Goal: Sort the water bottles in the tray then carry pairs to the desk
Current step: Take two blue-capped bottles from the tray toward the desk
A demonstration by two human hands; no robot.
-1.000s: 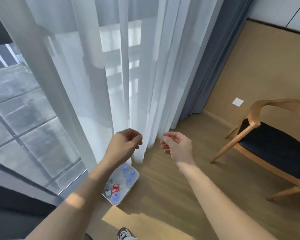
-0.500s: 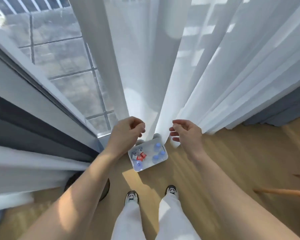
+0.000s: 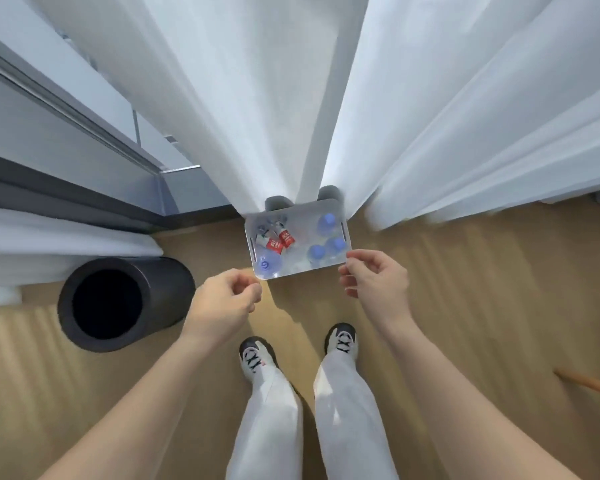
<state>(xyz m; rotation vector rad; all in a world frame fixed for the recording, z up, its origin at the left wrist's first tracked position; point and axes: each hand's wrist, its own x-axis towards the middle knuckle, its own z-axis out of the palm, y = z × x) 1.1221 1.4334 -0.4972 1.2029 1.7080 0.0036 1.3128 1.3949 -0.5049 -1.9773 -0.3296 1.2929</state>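
Note:
A white tray [image 3: 300,216] lies on the wooden floor at the foot of the curtain, just ahead of my shoes. Three upright blue-capped bottles [image 3: 327,224] stand in its right half. Another blue-capped bottle [image 3: 266,265] stands at its near left corner. Two red-labelled bottles [image 3: 280,241] lie on their sides in the left half. My left hand [image 3: 224,299] hovers near the tray's near left corner, loosely curled and holding nothing. My right hand [image 3: 374,278] hangs over the near right corner, fingers relaxed and empty. Neither hand visibly touches the tray.
A black round bin [image 3: 118,303] stands on the floor to the left. White curtains [image 3: 291,98] hang over the tray's far edge, with the window frame [image 3: 84,140] at left. A wooden chair leg [image 3: 589,384] shows at the right edge.
The view has tilted down from the curtain to the floor and come nearer the tray. Both hands have lowered to the tray's near corners, still holding nothing.

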